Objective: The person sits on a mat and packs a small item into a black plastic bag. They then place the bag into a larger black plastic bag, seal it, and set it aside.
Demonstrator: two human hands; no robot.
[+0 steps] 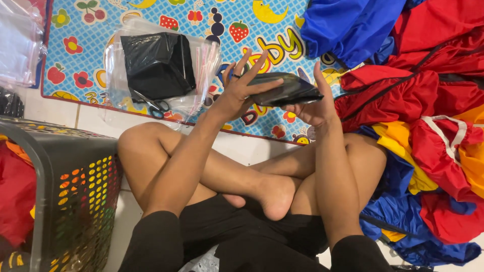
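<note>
I sit cross-legged on the floor and hold a flat black packet (287, 90) between both hands above my knees. My left hand (239, 88) presses on its top with fingers spread, a ring on one finger. My right hand (315, 103) supports it from below and the right side, thumb pointing up. In front of me on the colourful play mat (75, 55) lies a stack of clear plastic bags (201, 65) with a black folded item (157, 63) on top and scissors (154, 105) at its near edge.
A dark perforated laundry basket (60, 196) with colourful fabric stands at my left. A heap of red, blue and yellow garments (428, 126) fills the right side. More clear bags (17, 40) lie at the far left.
</note>
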